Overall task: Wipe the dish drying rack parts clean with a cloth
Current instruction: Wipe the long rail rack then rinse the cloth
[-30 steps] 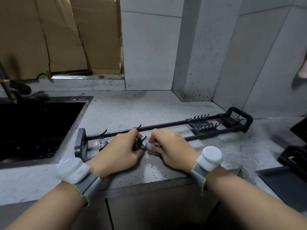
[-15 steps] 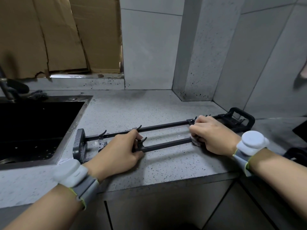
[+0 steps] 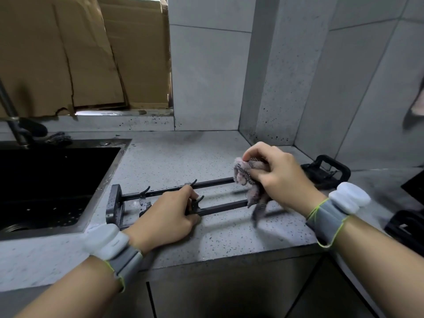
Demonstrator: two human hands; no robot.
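**Op:** I am logging from the near edge outward. Both forearms are wearing grey wristbands (image 3: 124, 260) with white modules. My left hand (image 3: 165, 216) is resting on the table (image 3: 229, 237), its grip closing round the near rail of the rack frame (image 3: 222, 206) beside a small hook, pinning the part down.

**Obs:** And the right?

**Op:** My right hand (image 3: 280, 177) is hovering just above the two rails, its grip bunching the cloth (image 3: 249, 177); fingers and thumb are curling round the wad, and a loose tail is hanging down over the near rail. I cannot tell whether the tail is touching the rail.

**Obs:** Where is the frame lying?

**Op:** It is lying flat on the table, running from its end bracket beside the sink (image 3: 46, 180) to a black handle (image 3: 330, 168) near the wall corner. Another dark rack part (image 3: 408, 228) is sitting at the right edge, well apart.

**Obs:** Step?

**Op:** I am judging this as mid-wipe on the rails, cloth off the surface between passes. The next move is calling for bringing the cloth back down onto a rail and dragging along it while the left grip is holding the frame against sliding. Cardboard (image 3: 80, 53) is standing at the back.
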